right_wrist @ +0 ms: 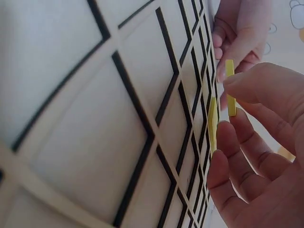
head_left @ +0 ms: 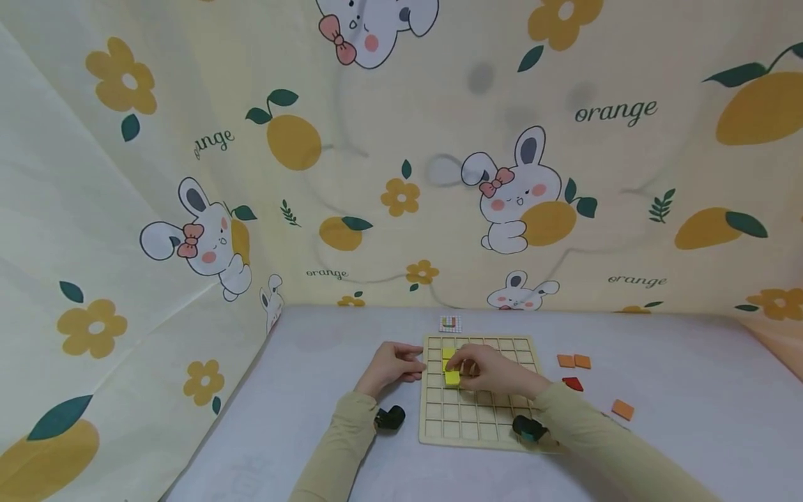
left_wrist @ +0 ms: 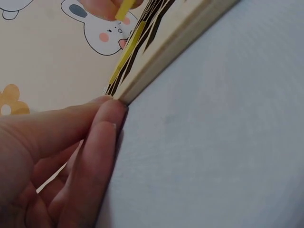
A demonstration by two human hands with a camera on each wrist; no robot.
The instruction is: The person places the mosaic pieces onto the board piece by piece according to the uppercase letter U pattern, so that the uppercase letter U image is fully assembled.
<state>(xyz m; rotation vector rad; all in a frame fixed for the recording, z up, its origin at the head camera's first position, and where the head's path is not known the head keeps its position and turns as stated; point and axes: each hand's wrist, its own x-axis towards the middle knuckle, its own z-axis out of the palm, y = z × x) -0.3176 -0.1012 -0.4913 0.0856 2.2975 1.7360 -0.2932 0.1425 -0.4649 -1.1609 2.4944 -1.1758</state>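
A wooden grid board (head_left: 439, 411) lies on the table, with yellow tiles (head_left: 448, 353) in its second column near the far edge. My right hand (head_left: 495, 371) is over the board, pinching a yellow square tile (head_left: 452, 380) between thumb and fingers; the right wrist view shows this tile (right_wrist: 231, 88) edge-on, just off the grid. At the board's left edge, my left hand (head_left: 392, 366) holds the rim between thumb and fingers. The left wrist view shows those fingertips on the board's corner or edge (left_wrist: 166, 61).
Right of the board lie orange squares (head_left: 566, 360) (head_left: 623, 409) and a red piece (head_left: 573, 384). A small patterned card (head_left: 449, 323) sits beyond the board's far edge. A printed curtain (head_left: 389, 237) hangs behind and to the left of the table.
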